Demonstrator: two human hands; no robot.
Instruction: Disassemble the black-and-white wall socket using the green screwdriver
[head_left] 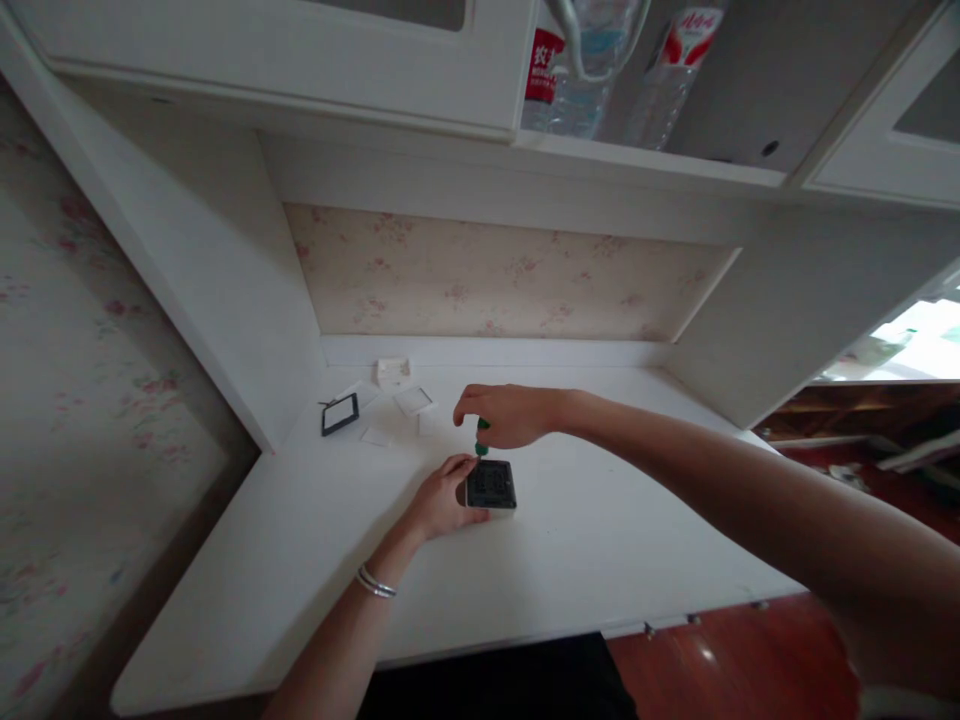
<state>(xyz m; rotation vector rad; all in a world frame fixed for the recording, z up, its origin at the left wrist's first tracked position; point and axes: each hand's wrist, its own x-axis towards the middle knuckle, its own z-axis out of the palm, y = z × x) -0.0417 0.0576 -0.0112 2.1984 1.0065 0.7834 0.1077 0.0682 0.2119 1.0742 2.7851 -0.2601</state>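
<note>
A small square box (492, 486) with a black top and a pale lower edge rests on the white desk. My left hand (448, 498) grips it from the left, thumb along the near side and fingers at the far left corner. Above that corner my right hand (511, 414) is closed around a screwdriver (482, 436) with a green handle. The screwdriver stands nearly upright, its tip at the box's far left corner; whether it sits in a screw is too small to tell.
On the desk (585, 560), left of the box, lie a black-framed panel (340, 414), a white square frame (414, 401), a white box-like piece (393, 372) and thin white sheets (375, 437). Overhead, a shelf holds plastic bottles (671, 75). Side panels (217, 270) bound the desk.
</note>
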